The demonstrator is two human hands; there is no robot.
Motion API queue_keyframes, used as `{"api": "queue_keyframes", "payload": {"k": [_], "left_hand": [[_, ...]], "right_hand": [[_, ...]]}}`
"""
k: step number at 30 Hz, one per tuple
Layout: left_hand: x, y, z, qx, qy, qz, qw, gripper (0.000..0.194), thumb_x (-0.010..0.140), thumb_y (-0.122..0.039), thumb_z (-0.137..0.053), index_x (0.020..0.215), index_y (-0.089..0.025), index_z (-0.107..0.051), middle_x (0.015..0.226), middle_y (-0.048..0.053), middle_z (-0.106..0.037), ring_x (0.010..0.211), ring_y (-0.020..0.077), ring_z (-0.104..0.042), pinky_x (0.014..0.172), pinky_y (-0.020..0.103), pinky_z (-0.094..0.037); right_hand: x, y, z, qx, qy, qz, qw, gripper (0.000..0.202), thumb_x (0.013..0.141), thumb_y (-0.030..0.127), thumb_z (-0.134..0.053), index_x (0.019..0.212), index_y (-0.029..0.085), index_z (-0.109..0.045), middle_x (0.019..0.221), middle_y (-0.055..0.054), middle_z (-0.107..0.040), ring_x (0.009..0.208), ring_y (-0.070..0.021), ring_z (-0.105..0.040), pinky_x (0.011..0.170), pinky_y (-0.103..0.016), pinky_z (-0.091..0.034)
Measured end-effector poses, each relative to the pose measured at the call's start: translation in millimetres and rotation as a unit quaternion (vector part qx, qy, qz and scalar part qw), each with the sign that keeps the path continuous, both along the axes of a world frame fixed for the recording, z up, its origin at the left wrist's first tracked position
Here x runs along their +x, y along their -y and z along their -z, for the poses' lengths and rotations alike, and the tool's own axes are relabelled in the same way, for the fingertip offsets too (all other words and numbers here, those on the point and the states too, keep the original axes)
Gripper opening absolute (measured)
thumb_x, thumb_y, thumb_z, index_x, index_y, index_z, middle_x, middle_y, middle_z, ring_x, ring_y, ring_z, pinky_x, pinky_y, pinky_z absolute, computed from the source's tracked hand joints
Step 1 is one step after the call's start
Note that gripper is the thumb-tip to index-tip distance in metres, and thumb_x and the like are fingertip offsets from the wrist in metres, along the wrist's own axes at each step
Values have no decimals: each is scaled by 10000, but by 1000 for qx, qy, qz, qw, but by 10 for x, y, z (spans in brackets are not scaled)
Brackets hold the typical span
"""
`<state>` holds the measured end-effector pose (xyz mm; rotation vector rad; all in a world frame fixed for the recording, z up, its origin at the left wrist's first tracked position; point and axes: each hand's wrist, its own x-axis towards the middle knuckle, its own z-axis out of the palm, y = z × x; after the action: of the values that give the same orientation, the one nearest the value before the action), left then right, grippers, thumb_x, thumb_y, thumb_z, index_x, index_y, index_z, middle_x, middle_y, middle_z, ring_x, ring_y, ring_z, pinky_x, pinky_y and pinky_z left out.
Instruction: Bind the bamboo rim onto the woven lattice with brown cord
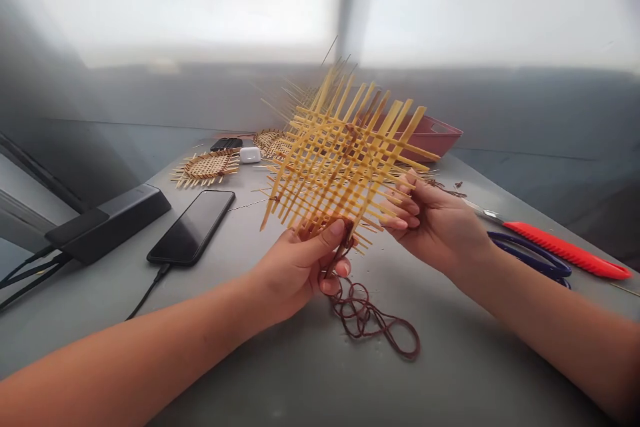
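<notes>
A loose lattice of woven bamboo strips (325, 167) is held upright over the table, its strip ends sticking out all round. My left hand (310, 260) pinches its lower edge between thumb and fingers. From that hand a dark brown cord (360, 310) hangs down and lies tangled on the table. My right hand (425, 213) is at the lattice's right edge, its fingers curled in and partly behind the strip ends. Whether it grips a strip or something thinner is hidden. Brown cord also shows tied at several spots on the lattice.
Left lie a phone (193, 227) on a cable, a black power strip (110, 220), a round woven piece (207, 167) and a white earbud case (250, 155). A pink basket (435, 137) stands behind. Right are blue-handled scissors (530, 257) and a red-handled knife (565, 247).
</notes>
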<state>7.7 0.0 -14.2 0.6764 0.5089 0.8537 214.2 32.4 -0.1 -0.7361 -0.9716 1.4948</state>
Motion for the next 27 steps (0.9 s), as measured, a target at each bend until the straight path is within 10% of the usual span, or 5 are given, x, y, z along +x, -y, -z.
{"api": "queue_keyframes", "payload": {"k": [6, 14, 17, 21, 27], "left_hand": [[-18, -6, -22, -5, 11, -18, 1000, 211, 775, -313, -796, 799, -159, -654, 776, -31, -596, 514, 27, -570, 390, 105, -365], [1, 11, -14, -6, 6, -20, 1000, 171, 787, -292, -786, 840, -176, -672, 755, -38, -589, 515, 32, -577, 393, 107, -369], [-16, 9, -16, 1, 5, -22, 1000, 181, 783, -307, -789, 813, -166, -679, 747, -34, -588, 515, 31, -573, 395, 110, -372], [-23, -1, -32, -4, -4, -32, 999, 222, 740, -317, -824, 779, -155, -676, 756, -25, -599, 512, 32, -563, 391, 115, -362], [2, 13, -69, -23, -22, -47, 998, 268, 686, -319, -862, 768, -160, -663, 738, -29, -600, 496, 30, -544, 384, 110, -322]], "right_hand": [[133, -89, 48, 149, 223, 43, 963, 314, 785, 467, -735, 664, 237, -560, 523, 58, -342, 469, -105, -277, 453, -267, -240], [98, 46, -15, 367, 557, 100, 738, 410, 867, 429, -652, 541, 207, -539, 494, 36, -335, 491, -107, -282, 479, -296, -235], [131, -10, -14, 301, 512, 158, 789, 397, 852, 482, -675, 569, 213, -601, 522, 16, -422, 502, -114, -347, 478, -292, -283], [180, -137, -33, 107, 216, 154, 958, 346, 768, 529, -763, 632, 224, -673, 591, 8, -548, 498, -104, -447, 453, -261, -376], [180, -82, -205, 36, 37, 94, 994, 338, 929, 397, -613, 638, 243, -536, 491, 67, -456, 435, -85, -459, 556, -240, -512]]}}
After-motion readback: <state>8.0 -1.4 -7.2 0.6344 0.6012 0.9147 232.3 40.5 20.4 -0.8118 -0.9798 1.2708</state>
